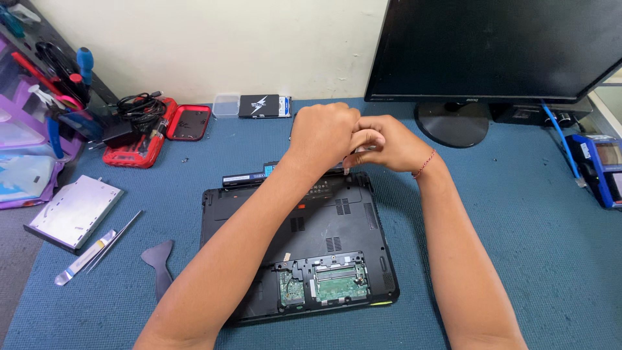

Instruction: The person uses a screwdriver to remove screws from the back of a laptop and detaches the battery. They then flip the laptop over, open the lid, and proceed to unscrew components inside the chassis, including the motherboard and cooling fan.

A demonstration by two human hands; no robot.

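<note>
My left hand and right hand meet, fingers curled, above the upturned black plastic laptop; any held object is hidden, grip indeterminable.

Both forearms reach forward; left hand fisted, knuckles up, touching right hand, whose fingers curl inward.
</note>
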